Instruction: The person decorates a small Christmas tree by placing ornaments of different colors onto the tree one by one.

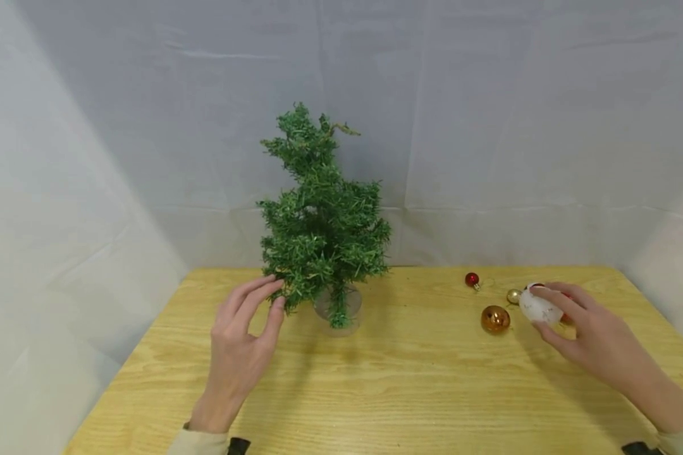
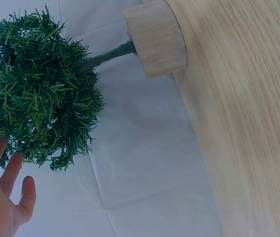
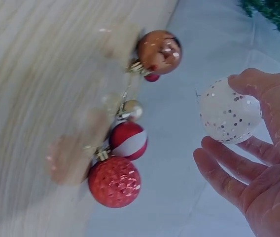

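Note:
A small artificial Christmas tree (image 1: 324,227) stands upright on the table, its trunk set in a round wooden base (image 2: 157,39). My left hand (image 1: 239,347) is at the tree's lower left branches, fingertips right at the needles; in the left wrist view its fingers are spread and relaxed. On the right, my right hand (image 1: 603,341) holds a white bauble with dark speckles (image 3: 230,112) between thumb and fingers, raised above the table. Behind it lie a red bauble with a bumpy surface (image 3: 114,181) and a red and white striped bauble (image 3: 130,140), mostly hidden in the head view.
A shiny copper-brown bauble (image 1: 495,320), a small gold bauble (image 1: 513,296) and a small red bauble (image 1: 472,279) lie on the wooden table (image 1: 410,385) between the tree and my right hand. A pale sheet (image 1: 489,126) hangs behind the table's far edge.

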The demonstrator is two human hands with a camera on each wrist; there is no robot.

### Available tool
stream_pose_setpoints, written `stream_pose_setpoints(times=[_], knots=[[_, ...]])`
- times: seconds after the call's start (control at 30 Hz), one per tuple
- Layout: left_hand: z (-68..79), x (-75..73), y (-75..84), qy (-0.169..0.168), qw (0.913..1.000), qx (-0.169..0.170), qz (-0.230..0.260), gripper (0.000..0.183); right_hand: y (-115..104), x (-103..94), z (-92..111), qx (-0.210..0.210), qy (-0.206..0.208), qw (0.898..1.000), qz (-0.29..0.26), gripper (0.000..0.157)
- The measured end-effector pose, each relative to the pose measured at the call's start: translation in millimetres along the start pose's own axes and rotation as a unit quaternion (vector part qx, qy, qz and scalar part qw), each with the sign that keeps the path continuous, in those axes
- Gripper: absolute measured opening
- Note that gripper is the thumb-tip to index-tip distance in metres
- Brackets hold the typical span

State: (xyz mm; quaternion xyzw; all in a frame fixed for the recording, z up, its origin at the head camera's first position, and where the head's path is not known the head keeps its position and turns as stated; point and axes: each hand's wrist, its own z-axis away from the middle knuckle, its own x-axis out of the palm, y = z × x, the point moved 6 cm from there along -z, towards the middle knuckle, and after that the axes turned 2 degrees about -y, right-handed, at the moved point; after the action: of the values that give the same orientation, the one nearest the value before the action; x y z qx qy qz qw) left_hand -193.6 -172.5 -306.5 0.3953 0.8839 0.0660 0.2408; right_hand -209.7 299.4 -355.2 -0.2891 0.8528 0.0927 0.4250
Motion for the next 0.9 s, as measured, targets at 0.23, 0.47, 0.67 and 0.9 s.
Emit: stream_pose_setpoints(times=[0.23,0.47,0.67,0.9], knots=[[0.6,-1.0,0.7,0.006,0.9999,0.009,-0.005,0.026,-9,-9.5,-5,0.007,0.022,1.0,-0.014,0.057],[2.7,-1.0,-1.0,0.011,0.9998,0.014,-0.005,0.028,-17,-15.7,-8,0.006,0.036,0.999,-0.027,0.047],[2.1,-1.4,5.0,0.017,0.9966,0.07,-0.04,0.019,-29,-23.8,-14,-0.005,0.057,0.997,-0.056,0.064],[1.9,-0.2,14.0,0.01,0.9841,0.135,-0.115,0.028,-43,-30.0,-19,-0.018,0.08,0.994,-0.07,0.065]])
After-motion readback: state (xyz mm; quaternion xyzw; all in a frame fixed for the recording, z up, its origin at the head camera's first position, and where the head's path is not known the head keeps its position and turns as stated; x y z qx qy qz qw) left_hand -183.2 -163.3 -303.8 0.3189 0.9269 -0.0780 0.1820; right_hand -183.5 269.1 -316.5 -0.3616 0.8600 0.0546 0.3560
